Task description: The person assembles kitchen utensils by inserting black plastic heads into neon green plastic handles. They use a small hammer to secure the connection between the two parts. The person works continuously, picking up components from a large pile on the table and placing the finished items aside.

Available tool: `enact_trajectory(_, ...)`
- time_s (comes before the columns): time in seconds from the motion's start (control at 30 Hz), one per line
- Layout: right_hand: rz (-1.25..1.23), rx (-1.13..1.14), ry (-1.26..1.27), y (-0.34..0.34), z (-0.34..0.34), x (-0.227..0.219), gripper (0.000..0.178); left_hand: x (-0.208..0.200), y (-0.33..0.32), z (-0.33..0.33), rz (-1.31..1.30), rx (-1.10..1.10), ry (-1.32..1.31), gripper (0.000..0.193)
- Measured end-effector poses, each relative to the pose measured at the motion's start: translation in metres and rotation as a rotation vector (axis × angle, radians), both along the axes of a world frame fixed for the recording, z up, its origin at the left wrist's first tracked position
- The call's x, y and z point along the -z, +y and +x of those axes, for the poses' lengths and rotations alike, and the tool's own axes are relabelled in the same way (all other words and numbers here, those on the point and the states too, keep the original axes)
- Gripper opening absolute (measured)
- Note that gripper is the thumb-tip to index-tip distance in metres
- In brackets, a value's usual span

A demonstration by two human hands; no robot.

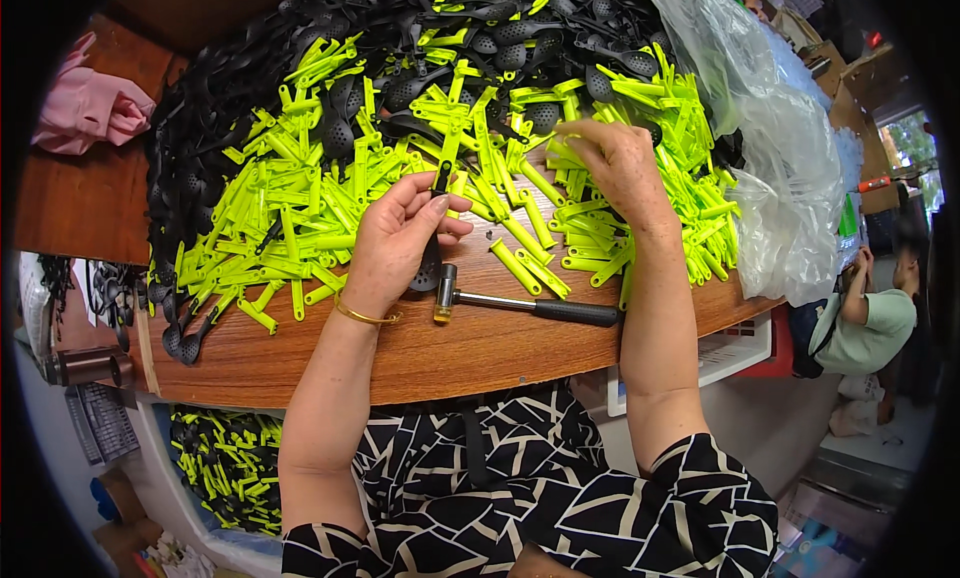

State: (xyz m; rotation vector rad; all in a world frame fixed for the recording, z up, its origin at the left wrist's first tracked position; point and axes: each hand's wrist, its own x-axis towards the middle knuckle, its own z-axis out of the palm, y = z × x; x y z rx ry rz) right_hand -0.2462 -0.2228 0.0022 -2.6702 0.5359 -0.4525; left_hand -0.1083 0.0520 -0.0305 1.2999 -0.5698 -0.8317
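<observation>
Above the wooden table, my left hand (405,228) is closed round a black slotted spoon (428,266). Its perforated bowl points down beside my palm. A bright green handle piece (453,128) stands in line with the stem above my fingers; whether it is fixed on is unclear. Over to the right, my right hand (620,163) reaches over the heap of loose green handles (600,228), fingers bent and apart, with no held thing visible. Between my forearms lies a hammer (510,303) with a black grip and a yellowish tip.
Black slotted spoons (400,28) are heaped along the table's (400,358) far side. Clear plastic sheeting (785,208) drapes the right edge. A pink cloth (95,103) lies far left. Below left, a bin holds green-handled pieces (225,463). Another person (870,318) is at the right.
</observation>
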Motion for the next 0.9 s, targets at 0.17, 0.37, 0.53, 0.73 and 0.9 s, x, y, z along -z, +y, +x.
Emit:
enact_trajectory(0.17, -0.337, -0.181, -0.181, 0.019, 0.015, 0.015, 0.024, -0.002, 0.0, -0.002, 0.017, 0.008, -0.005, 0.03)
enact_trajectory(0.37, -0.177, -0.325, -0.167, 0.021, 0.017, 0.011, 0.019, -0.005, 0.006, 0.004, -0.023, -0.072, 0.02, 0.03)
enact_trajectory(0.53, -0.206, -0.112, -0.34, 0.005, 0.018, 0.011, 0.025, -0.005, 0.003, 0.001, -0.027, -0.073, 0.027, 0.029)
enact_trajectory(0.73, -0.42, -0.043, -0.317, 0.001, 0.03, 0.035, 0.038, -0.005, 0.004, 0.001, -0.015, -0.054, 0.011, 0.029)
enact_trajectory(0.9, -0.402, -0.022, -0.112, -0.007, 0.03, 0.026, 0.024, -0.009, 0.006, 0.001, -0.013, -0.067, 0.01, 0.028)
